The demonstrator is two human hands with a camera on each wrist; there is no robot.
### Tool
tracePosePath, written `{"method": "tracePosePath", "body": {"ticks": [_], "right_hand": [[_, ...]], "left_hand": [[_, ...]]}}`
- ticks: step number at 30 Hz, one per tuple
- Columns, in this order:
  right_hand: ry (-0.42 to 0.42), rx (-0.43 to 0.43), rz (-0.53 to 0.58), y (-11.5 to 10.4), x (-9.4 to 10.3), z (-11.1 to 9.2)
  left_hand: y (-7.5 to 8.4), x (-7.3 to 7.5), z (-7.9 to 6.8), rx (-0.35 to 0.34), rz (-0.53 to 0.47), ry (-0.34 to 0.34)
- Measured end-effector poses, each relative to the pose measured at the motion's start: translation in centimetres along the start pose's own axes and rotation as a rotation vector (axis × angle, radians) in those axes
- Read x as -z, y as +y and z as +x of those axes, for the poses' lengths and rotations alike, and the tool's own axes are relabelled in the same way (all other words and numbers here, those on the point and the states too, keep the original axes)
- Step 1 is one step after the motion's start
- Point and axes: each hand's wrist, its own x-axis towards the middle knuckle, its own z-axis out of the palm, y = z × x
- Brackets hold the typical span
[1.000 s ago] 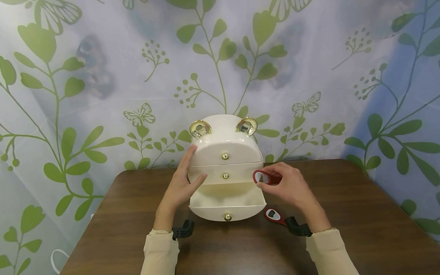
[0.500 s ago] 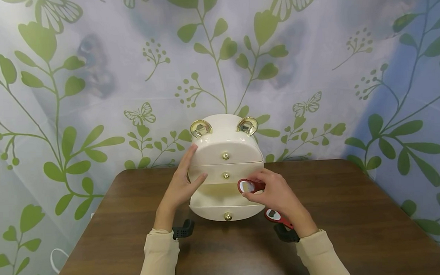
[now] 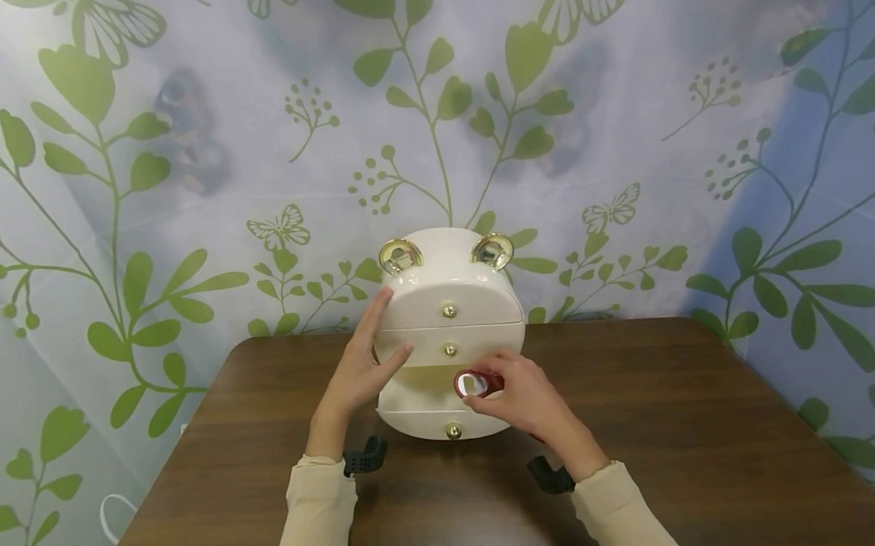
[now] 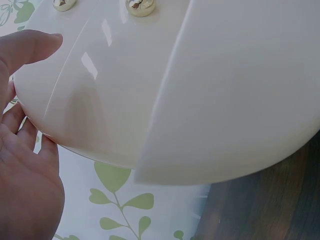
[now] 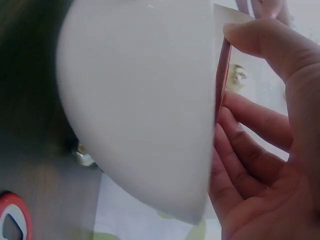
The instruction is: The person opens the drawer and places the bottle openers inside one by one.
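Observation:
A white rounded drawer cabinet (image 3: 439, 293) with gold knobs and two gold ears stands on the table, its bottom drawer (image 3: 416, 424) pulled out. My right hand (image 3: 521, 392) pinches a red bottle opener (image 3: 473, 384) with a pale plate between thumb and fingers, over the drawer. In the right wrist view the opener (image 5: 223, 75) shows edge-on, just behind the drawer's front. My left hand (image 3: 361, 368) rests its straightened fingers along the cabinet's left side, thumb spread before the middle drawer. A second red bottle opener (image 5: 15, 220) lies on the table, hidden in the head view by my right arm.
The brown wooden table (image 3: 270, 488) carries the cabinet near its back edge. Behind hangs a leaf-and-butterfly cloth (image 3: 314, 189). Each wrist wears a black camera mount, such as the left one (image 3: 365, 456). A white loop (image 3: 116, 517) hangs off the table's left side.
My right hand has carried the bottle opener left and slightly down, from beside the cabinet to over the pulled-out drawer. My left hand has stayed in place.

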Motion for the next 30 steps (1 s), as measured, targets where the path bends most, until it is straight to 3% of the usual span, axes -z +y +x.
{"method": "tracePosePath", "body": {"ticks": [6,14,30], "right_hand": [[-0.034,-0.009,0.017,0.3,-0.8,0.0],[0.002,-0.007,-0.012,0.6,-1.1,-0.1],[0.025,-0.053,0.041,1.0,0.2,-0.5]], "left_hand": [[0.0,-0.1,0.0,-0.002,0.005,-0.002],[-0.1,-0.1,0.0,-0.010,0.007,-0.005],[0.0,0.0,0.0,0.000,0.007,-0.004]]}}
